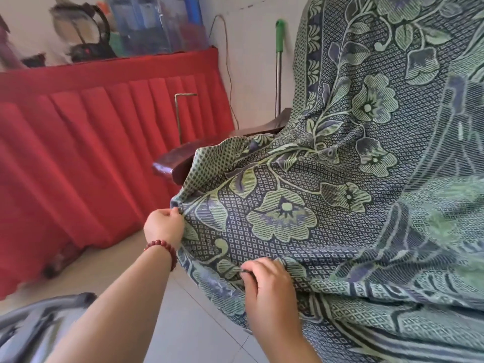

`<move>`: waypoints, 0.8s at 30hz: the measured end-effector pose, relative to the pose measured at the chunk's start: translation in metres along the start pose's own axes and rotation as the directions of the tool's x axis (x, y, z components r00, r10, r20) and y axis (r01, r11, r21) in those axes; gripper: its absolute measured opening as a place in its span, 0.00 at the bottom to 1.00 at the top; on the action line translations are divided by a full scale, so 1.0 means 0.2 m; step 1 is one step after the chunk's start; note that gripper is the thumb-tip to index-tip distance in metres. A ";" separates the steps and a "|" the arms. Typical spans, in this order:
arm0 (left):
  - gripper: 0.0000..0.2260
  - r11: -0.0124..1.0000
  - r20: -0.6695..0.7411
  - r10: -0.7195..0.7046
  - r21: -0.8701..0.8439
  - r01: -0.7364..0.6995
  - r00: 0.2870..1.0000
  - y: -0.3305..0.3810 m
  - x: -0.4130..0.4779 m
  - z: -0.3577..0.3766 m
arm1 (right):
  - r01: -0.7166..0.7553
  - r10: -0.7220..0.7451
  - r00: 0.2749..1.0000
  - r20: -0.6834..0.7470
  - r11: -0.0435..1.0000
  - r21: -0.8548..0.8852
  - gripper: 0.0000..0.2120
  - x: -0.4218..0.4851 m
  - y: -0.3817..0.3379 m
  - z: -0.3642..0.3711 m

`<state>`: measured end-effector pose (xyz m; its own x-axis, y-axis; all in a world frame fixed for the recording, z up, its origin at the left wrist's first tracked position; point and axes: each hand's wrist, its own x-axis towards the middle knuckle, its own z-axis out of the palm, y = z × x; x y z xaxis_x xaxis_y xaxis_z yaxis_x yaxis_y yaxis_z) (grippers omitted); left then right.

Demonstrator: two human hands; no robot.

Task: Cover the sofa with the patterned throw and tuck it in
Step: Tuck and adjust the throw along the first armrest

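While the patterned throw [353, 179] drapes from the sofa back at far right down across the seat toward the near floor, its long run falls top to bottom and its left edge bunches over the dark wooden armrest [178, 158]. Left hand [163, 225], with a red bead bracelet [163, 248] at the wrist, has its grip clamped on that left edge just below the armrest. Right hand [269, 284] pinches a fold of the throw nearer the viewer, fingers closed on the cloth. At left, a surface skirted in pleated red cloth [91, 153] carries a clear plastic container [157, 24], contents blurred. A green-handled pole [279, 61] leans against the far wall behind the armrest.
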<state>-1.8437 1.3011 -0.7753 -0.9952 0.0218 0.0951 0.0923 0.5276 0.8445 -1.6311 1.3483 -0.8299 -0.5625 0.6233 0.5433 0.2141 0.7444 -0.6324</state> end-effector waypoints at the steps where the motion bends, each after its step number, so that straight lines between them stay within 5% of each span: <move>1: 0.11 1.000 0.019 0.008 0.005 -0.008 1.000 0.00 -0.01 0.02 | -0.011 0.011 1.000 0.014 1.000 0.001 0.04 0.00 0.02 0.00; 9: 0.13 0.904 0.114 0.421 0.029 -0.427 0.900 0.18 -0.15 0.16 | -0.102 0.101 0.992 0.073 0.995 0.013 0.14 0.13 0.09 -0.12; 12: 0.19 0.915 0.217 0.366 0.092 -0.392 0.905 0.20 -0.12 0.21 | -0.104 0.111 0.992 0.063 0.989 -0.107 0.20 0.16 0.15 -0.17; 14: 0.13 0.930 0.204 0.323 0.113 -0.350 0.924 0.20 -0.09 0.20 | -0.146 0.158 0.986 0.059 0.973 -0.178 0.24 0.17 0.19 -0.19; 19: 0.09 0.941 0.124 0.272 0.172 -0.291 0.954 0.11 -0.02 0.08 | -0.172 0.183 0.981 0.062 0.974 -0.147 0.06 0.15 0.20 -0.19; 24: 0.08 0.936 0.185 0.269 0.179 -0.302 0.945 0.02 0.00 0.06 | -0.118 0.129 0.982 0.137 0.989 -0.091 0.09 0.12 0.16 -0.19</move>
<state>-1.8445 1.3129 -0.7771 -0.9217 0.3197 0.2197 0.3810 0.6398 0.6674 -1.6080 1.3955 -0.8161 -0.6340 0.6757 0.3762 0.3506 0.6847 -0.6389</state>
